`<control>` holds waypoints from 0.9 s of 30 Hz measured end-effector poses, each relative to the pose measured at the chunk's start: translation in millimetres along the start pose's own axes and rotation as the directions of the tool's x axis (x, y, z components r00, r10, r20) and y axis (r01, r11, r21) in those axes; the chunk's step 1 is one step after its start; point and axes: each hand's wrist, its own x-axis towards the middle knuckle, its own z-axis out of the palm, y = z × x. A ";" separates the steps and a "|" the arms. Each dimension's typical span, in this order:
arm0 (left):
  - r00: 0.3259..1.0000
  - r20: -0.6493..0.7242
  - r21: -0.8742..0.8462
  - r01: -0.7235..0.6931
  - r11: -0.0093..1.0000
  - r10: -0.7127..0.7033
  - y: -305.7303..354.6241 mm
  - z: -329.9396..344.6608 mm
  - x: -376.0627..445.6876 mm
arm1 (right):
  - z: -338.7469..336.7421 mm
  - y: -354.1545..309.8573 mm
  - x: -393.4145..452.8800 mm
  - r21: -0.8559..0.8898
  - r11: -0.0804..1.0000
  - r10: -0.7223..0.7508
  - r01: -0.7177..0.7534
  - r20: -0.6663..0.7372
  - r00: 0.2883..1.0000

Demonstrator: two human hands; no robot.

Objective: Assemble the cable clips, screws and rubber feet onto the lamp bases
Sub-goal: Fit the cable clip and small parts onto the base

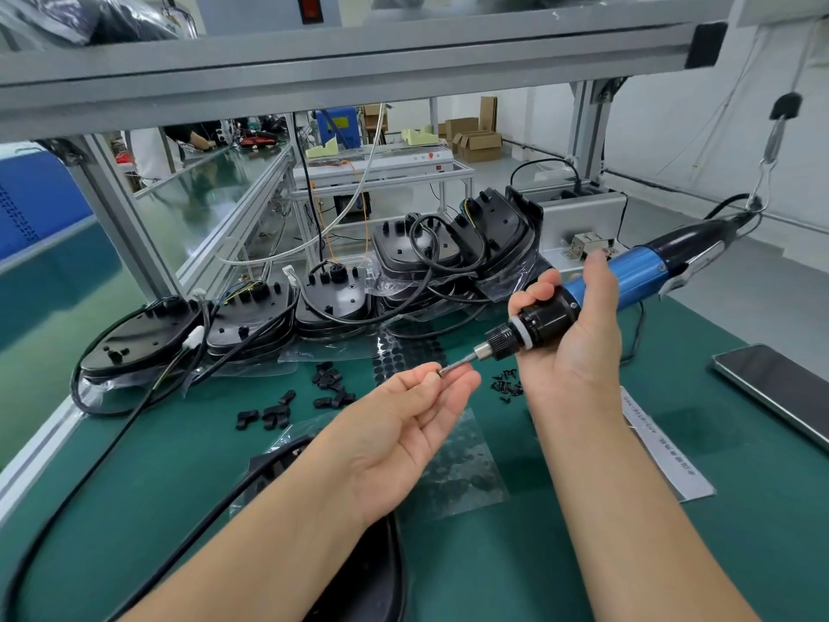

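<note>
1. Head view: the right hand (567, 334) is wrapped round a blue-and-black driver (596, 289), whose long axis slants from far right down to its bit (457, 365) at near left.
2. The left hand (403, 424), palm up, pinches at the bit tip; whether it has a screw I cannot tell.
3. Small dark screws (507, 386) lie just right of the left fingertips; matte black clips (287, 408) lie left.
4. Glossy, rounded black bases (332, 303) with cables are stacked beyond, at the far side; another lies near, under the left forearm.

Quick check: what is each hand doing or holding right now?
Left hand: fingertips pinched at the metal bit tip; any screw cannot be told.
Right hand: closed around the blue-and-black electric screwdriver.
</note>
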 end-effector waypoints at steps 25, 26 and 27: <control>0.798 0.195 0.968 -0.251 0.020 0.570 74.7 -44.4 -36.4 | 8.1 -3.6 -12.1 0.030 0.999 0.018 -0.019 0.036 0.999; 0.777 0.211 0.977 -0.185 -0.105 0.593 87.9 -55.3 -41.4 | 9.4 -2.9 -14.3 0.037 0.999 0.020 -0.021 0.036 0.999; 0.807 0.196 0.978 -0.123 -0.166 0.557 98.0 -65.5 -44.6 | 10.6 -1.2 -16.6 0.037 0.999 0.025 -0.026 0.042 0.999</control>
